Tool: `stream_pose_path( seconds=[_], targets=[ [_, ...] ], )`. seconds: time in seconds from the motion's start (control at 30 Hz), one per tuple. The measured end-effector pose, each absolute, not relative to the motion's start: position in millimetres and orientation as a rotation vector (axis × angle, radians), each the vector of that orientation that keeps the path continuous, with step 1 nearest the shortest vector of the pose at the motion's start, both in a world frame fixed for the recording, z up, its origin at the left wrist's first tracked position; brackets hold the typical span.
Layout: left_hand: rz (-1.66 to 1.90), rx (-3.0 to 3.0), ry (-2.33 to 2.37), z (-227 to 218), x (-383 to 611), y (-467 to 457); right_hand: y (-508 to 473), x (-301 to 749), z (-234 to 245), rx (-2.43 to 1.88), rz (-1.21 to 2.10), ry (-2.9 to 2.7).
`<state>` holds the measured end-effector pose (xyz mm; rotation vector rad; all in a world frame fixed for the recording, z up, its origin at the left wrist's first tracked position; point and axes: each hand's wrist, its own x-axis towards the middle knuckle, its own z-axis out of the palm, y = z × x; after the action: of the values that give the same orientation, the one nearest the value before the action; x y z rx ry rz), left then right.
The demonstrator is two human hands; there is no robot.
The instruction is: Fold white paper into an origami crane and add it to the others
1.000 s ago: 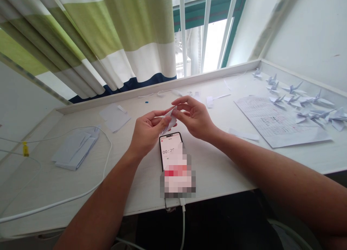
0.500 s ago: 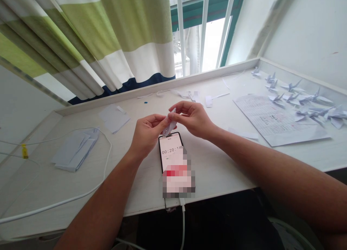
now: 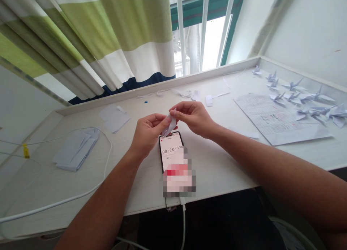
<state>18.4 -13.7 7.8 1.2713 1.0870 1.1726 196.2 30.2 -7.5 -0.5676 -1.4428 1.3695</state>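
Note:
My left hand [image 3: 148, 133] and my right hand [image 3: 193, 118] meet above the white table [image 3: 222, 170], both pinching one small folded piece of pale paper [image 3: 170, 125]. The paper is narrow and stands tilted between my fingertips. Just below it lies a phone [image 3: 175, 159] showing a running timer, its lower screen blurred out.
A stack of cut paper squares [image 3: 74, 151] lies at the left with a white cable [image 3: 89, 190] looping round it. Several folded paper cranes [image 3: 303, 98] sit at the far right beside a printed sheet [image 3: 279, 121]. Paper scraps [image 3: 195, 95] lie near the window ledge.
My hands have drawn slightly closer over the folded paper and my right fingers have curled tighter on it. The timer has run on.

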Motion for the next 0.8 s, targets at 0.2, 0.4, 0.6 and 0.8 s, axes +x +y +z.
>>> stream_pose_path(
  seconds=[0.2,0.4,0.6,0.8],
  targets=[
    [1.203,1.275,1.115,6.6,17.9,-12.3,34.0,197.2,-10.3,-0.593,1.289,-1.467],
    [1.214,1.294,1.106,4.9,15.5,-10.1,34.0,198.7,-10.6,-0.605,1.252,-1.509],
    [1.2,1.281,1.113,6.9,16.2,-10.9,33.4,199.0,-9.5,-0.59,1.283,-1.489],
    [1.181,1.267,1.11,7.1,15.7,-10.9,33.4,199.5,-9.4,-0.572,1.303,-1.465]
  ],
)
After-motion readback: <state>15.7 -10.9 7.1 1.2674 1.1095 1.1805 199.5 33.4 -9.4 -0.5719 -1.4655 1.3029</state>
